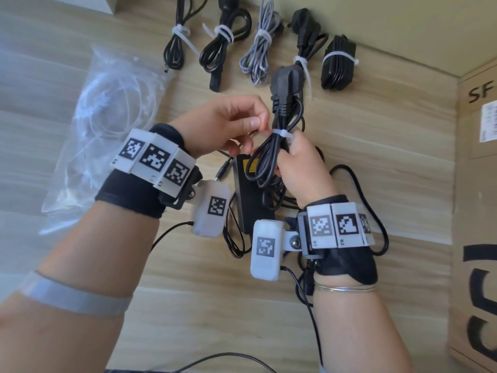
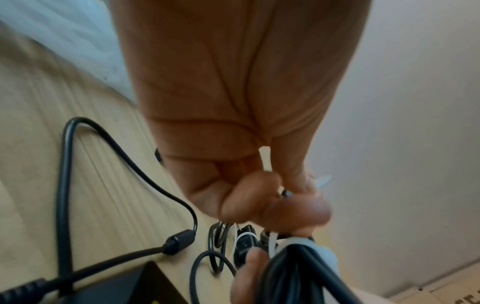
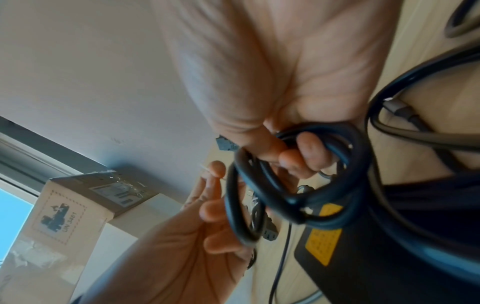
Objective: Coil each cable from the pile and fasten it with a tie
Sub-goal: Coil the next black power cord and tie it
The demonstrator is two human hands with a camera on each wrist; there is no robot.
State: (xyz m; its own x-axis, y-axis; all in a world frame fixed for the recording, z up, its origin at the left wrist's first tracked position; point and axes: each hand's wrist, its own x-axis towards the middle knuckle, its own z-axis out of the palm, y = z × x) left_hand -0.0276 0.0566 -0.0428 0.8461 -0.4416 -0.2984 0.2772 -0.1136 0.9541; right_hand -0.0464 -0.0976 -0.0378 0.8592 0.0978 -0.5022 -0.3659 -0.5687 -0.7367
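A coiled black power cable [image 1: 271, 154] with its plug [image 1: 286, 82] at the top is held up above the table. My right hand [image 1: 298, 160] grips the coil near its middle; in the right wrist view its fingers [image 3: 309, 154] curl round the black loops [image 3: 298, 185]. A white zip tie [image 1: 281, 134] wraps the coil just above that hand. My left hand [image 1: 242, 122] pinches the tie's tail between thumb and forefinger, and the tail [image 2: 266, 158] shows in the left wrist view.
Several tied cable bundles [image 1: 258, 49] lie in a row at the far edge. A black power adapter [image 1: 250, 200] with loose cable lies under my hands. A clear bag of zip ties [image 1: 107, 109] sits left, a cardboard box [image 1: 476, 211] right.
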